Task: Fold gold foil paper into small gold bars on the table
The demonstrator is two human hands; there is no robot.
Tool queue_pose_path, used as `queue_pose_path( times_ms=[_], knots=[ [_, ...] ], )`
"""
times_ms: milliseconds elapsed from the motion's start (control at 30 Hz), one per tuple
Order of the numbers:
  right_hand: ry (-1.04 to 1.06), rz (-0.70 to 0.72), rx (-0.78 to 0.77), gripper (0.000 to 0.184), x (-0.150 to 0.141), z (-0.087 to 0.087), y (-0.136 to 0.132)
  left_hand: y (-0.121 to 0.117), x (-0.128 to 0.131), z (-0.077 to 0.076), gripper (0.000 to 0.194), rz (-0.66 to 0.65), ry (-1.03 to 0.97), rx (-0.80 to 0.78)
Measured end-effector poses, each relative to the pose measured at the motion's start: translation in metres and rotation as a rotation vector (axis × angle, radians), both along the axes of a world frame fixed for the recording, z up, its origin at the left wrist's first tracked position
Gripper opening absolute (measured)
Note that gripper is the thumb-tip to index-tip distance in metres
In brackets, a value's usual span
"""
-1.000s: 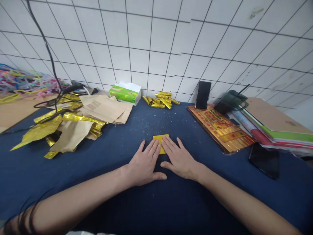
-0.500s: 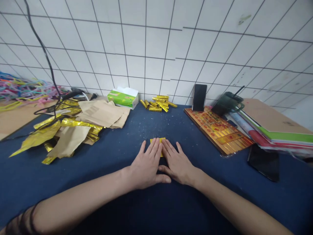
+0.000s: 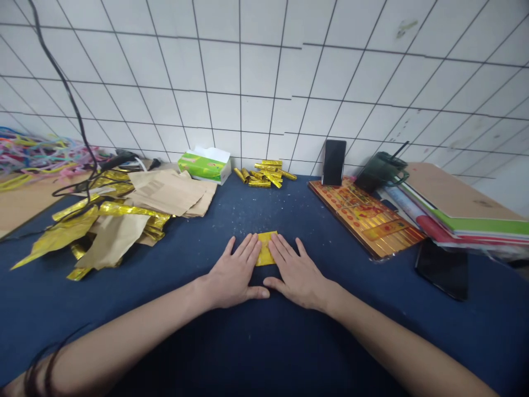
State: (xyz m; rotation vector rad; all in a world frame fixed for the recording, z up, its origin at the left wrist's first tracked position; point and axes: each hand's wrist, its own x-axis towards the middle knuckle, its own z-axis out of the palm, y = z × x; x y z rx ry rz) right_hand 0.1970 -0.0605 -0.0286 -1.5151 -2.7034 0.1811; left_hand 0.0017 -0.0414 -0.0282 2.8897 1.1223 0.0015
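A small piece of gold paper point(image 3: 265, 251) lies flat on the dark blue table in front of me. My left hand point(image 3: 236, 271) rests palm down with its fingertips over the paper's left edge, fingers stretched out. From the other side my right hand point(image 3: 295, 270) also lies flat, fingers extended, covering the paper's right edge. A strip of gold shows between the two hands, and both thumbs point toward each other just below it. Beyond the paper, near the wall, sits a small heap of gold paper rolls point(image 3: 266, 174).
On the left lie brown paper sheets point(image 3: 167, 190), gold foil scraps point(image 3: 66, 231) and a black cable point(image 3: 74, 99). A green tissue box point(image 3: 204, 165) stands by the tiled wall. At right are an upright phone point(image 3: 334, 162), an orange-gold printed pack point(image 3: 367, 218), a dark mug point(image 3: 382, 172) and a black phone point(image 3: 442, 270).
My hands have moved apart, the left one shifting leftward, so more of the gold paper shows between them. The whole view has shifted slightly.
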Motion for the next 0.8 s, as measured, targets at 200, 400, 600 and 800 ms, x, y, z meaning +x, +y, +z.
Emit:
queue_pose_path(
  times_ms=[200, 400, 600, 800],
  knots=[
    [-0.017, 0.000, -0.013, 0.079, 0.000, -0.002, 0.000, -0.004, -0.006, 0.003, 0.093, -0.069, -0.039, -0.023],
    [-0.003, -0.017, -0.126, 0.074, 0.003, 0.016, 0.006, -0.003, -0.005, 0.000, 0.094, -0.069, -0.057, -0.020],
    [0.050, 0.052, -0.126, 0.074, -0.032, 0.023, 0.011, -0.003, -0.004, 0.000, 0.089, -0.094, -0.071, -0.048],
    [0.008, 0.025, -0.067, 0.074, -0.024, 0.005, 0.017, -0.004, -0.003, 0.004, 0.092, -0.078, -0.052, -0.059]
  ],
)
